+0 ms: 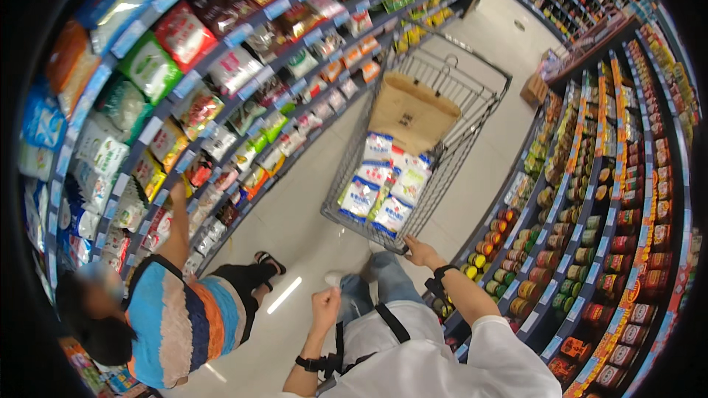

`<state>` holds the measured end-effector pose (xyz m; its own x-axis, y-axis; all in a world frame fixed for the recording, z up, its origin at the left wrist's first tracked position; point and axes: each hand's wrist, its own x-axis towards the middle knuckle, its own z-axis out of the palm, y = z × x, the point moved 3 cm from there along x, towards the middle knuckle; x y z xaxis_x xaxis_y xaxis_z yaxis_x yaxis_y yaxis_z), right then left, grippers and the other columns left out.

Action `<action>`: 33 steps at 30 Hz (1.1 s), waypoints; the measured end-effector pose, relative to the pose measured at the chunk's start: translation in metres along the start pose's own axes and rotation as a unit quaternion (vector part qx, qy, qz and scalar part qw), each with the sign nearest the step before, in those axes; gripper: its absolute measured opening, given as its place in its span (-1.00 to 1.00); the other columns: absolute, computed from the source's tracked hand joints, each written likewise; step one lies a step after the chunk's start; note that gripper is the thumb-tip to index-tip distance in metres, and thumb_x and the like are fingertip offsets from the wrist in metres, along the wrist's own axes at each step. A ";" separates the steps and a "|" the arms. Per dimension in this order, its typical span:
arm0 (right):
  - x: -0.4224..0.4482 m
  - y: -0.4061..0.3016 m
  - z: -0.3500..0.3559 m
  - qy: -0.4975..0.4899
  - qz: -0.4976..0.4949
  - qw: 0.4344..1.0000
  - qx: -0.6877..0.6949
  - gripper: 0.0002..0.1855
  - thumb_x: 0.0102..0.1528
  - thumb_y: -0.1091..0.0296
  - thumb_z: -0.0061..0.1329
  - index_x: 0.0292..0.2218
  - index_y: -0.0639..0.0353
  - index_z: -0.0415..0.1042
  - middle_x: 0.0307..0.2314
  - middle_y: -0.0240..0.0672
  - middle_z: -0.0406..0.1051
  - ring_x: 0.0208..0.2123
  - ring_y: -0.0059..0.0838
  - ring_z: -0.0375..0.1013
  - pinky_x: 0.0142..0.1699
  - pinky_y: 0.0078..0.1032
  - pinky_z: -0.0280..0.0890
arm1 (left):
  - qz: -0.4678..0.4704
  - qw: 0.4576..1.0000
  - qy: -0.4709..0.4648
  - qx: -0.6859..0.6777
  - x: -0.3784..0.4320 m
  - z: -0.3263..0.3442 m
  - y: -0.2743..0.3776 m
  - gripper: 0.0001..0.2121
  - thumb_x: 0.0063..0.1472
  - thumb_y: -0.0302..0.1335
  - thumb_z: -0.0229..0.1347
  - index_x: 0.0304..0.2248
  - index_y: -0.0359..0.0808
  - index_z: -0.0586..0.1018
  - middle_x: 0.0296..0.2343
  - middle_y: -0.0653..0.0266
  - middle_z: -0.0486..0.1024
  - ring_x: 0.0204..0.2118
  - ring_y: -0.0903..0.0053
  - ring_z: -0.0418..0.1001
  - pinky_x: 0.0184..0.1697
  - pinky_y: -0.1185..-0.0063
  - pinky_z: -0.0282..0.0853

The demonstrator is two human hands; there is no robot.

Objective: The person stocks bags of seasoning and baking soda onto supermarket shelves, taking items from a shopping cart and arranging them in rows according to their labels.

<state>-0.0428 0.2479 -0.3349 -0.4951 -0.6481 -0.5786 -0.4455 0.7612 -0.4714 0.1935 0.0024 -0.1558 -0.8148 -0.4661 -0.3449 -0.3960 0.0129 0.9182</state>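
Note:
A grey wire shopping cart (464, 160) stands in the aisle in front of me. My right hand (421, 251) has its fingers curled on the near corner of the cart's rim. Several white-and-blue printed packs (362, 197) lie in the near part of the basket, with green-and-white packs (411, 183) among them. Behind them a brown sheet-like bag or panel (415, 110) leans against the wire, and its exact kind is unclear. Raised in a loose fist by my left thigh, my left hand (325, 307) has nothing visible in it.
On the left, shelves (238, 38) carry bagged foods. A person (188, 326) in a striped top stands close on that side, one hand (178, 192) reaching to a shelf. Shelves of jars (581, 254) line the right. A cardboard box (534, 91) sits by the far shelf end.

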 end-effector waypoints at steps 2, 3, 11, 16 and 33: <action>-0.008 -0.002 0.001 -0.037 0.013 0.996 -0.079 -0.34 0.06 0.13 -0.08 0.15 0.05 0.07 0.16 -0.34 0.03 -0.08 -0.10 0.35 -0.04 -0.28 0.30 | -0.003 0.998 0.015 -0.054 0.013 0.015 -0.018 -0.65 0.29 -0.36 -0.08 -0.63 -0.34 0.27 -0.72 0.45 0.17 -0.62 0.70 0.09 -0.55 0.63 0.06; -0.010 -0.003 -0.006 -0.049 0.013 0.996 -0.073 -0.34 0.06 0.13 -0.08 0.15 0.05 0.07 0.16 -0.34 0.03 -0.08 -0.10 0.35 -0.04 -0.28 0.30 | -0.016 0.998 0.016 -0.051 0.022 0.025 -0.015 -0.65 0.29 -0.36 -0.08 -0.63 -0.34 0.27 -0.72 0.45 0.17 -0.62 0.70 0.09 -0.55 0.63 0.06; -0.016 0.014 -0.030 0.023 0.019 0.995 -0.090 -0.59 0.05 0.21 -0.07 -0.05 0.08 0.31 0.04 -0.36 0.18 -0.24 -0.17 0.42 -0.20 -0.27 0.36 | -0.066 0.991 0.004 0.119 0.079 0.056 0.009 -0.65 0.24 -0.44 -0.02 -0.64 -0.39 0.17 -0.75 0.34 0.03 -0.64 0.68 -0.04 -0.62 0.57 -0.05; 0.013 0.023 -0.038 0.005 0.126 0.991 -0.048 -0.70 0.01 0.23 -0.04 -0.22 0.18 0.39 -0.25 -0.06 0.41 -0.37 -0.07 0.46 -0.29 -0.24 0.37 | -0.117 0.991 -0.002 0.061 0.091 0.077 -0.017 -0.58 0.25 -0.43 -0.02 -0.70 -0.37 0.12 -0.77 0.46 0.02 -0.64 0.70 -0.09 -0.62 0.58 -0.13; 0.227 0.161 0.089 0.136 0.376 0.202 0.894 -0.75 0.21 0.23 -0.23 -0.30 0.27 0.27 -0.49 -0.29 0.31 -0.53 -0.48 0.33 -0.42 -0.60 0.33 | -0.221 0.973 0.003 0.068 0.062 0.100 -0.060 -0.58 0.23 -0.43 0.00 -0.71 -0.36 0.13 -0.77 0.45 -0.04 -0.67 0.75 -0.07 -0.63 0.59 -0.14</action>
<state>-0.1609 0.2261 -0.6011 -0.0530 -0.1244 -0.9908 0.6931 -0.7189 0.0532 0.1244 0.0618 -0.2518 -0.5488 -0.4585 -0.6990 -0.7605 -0.0732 0.6452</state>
